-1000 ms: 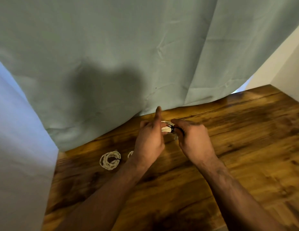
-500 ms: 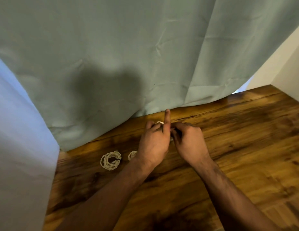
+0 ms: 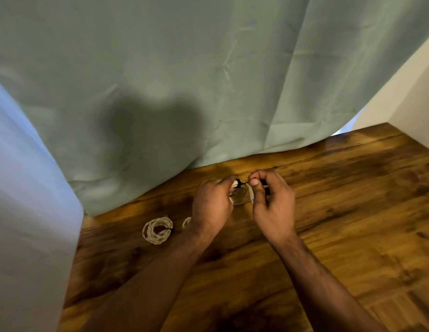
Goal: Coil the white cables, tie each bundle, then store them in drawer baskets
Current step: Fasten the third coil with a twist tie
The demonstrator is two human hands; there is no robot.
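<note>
Over the table (image 3: 328, 212), left hand (image 3: 212, 204) grips a cream coil (image 3: 239, 196), right hand (image 3: 273, 204) pinches its black tie (image 3: 238, 183).

Both forearms (image 3: 160, 271) angle inward, hands nearly meeting. The left hand (image 3: 212, 204) curls round a cable coil (image 3: 239, 197); the right hand (image 3: 273, 204) pinches its black tie (image 3: 238, 184).

Head camera looks down onto near table (image 3: 357, 212).
</note>
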